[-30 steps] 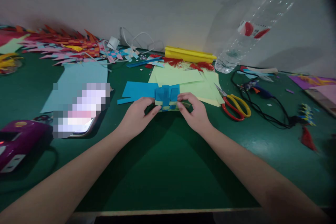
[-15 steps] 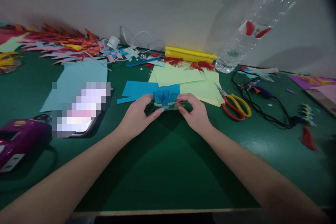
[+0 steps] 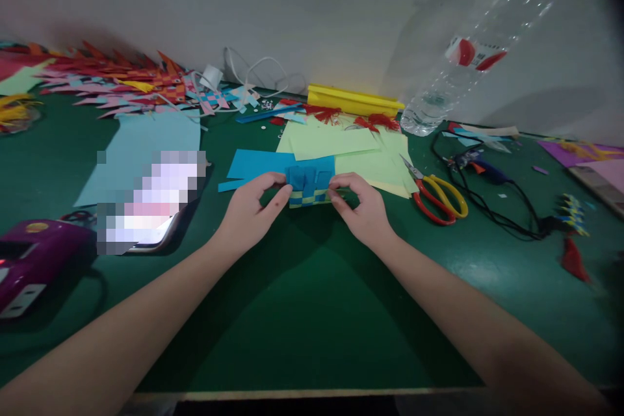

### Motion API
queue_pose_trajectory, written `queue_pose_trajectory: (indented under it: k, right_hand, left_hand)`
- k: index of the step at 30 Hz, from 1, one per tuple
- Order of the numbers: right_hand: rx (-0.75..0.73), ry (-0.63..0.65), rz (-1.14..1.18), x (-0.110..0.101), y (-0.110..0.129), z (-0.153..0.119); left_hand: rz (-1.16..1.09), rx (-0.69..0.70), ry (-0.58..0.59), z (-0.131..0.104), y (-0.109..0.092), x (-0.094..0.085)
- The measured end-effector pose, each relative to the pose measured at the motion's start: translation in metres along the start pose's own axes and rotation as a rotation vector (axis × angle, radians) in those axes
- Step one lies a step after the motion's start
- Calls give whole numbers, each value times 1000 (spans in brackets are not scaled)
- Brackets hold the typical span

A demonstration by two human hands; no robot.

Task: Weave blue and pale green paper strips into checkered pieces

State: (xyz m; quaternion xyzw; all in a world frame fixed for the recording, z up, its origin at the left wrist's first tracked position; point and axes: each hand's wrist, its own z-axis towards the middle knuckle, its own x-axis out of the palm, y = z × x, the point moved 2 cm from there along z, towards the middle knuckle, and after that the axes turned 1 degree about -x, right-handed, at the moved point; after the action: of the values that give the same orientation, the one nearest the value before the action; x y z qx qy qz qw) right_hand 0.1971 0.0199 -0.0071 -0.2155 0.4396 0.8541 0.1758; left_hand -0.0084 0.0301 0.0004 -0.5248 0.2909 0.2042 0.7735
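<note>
Green tabletop (image 3: 312, 312), faintly glossy | grey wall (image 3: 312, 6) behind | hands (image 3: 246, 211) pinching woven blue-and-green paper (image 3: 308, 190) at both sides

The paper piece (image 3: 310, 186) is between phone (image 3: 163, 198), left, and scissors (image 3: 431, 180), right.

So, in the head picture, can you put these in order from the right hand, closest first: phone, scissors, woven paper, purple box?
From the right hand:
1. Woven paper: in its grip, between both hands.
2. Scissors: on its right.
3. Phone: leftward, past the left hand.
4. Purple box: farthest left, by the picture's edge.
</note>
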Motion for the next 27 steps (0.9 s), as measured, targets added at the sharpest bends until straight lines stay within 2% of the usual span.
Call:
queue_pose_trajectory:
  k: [8,15,27]
  right_hand:
    - [25,7,-39,0,-1,0]
    - [47,26,-27,1,-4,0]
    - [49,10,-34,1,-3,-1]
  left_hand:
    - [5,14,-20,0,0,1]
    - [20,24,39,0,-1,1]
    - [113,20,38,1,-1,4]
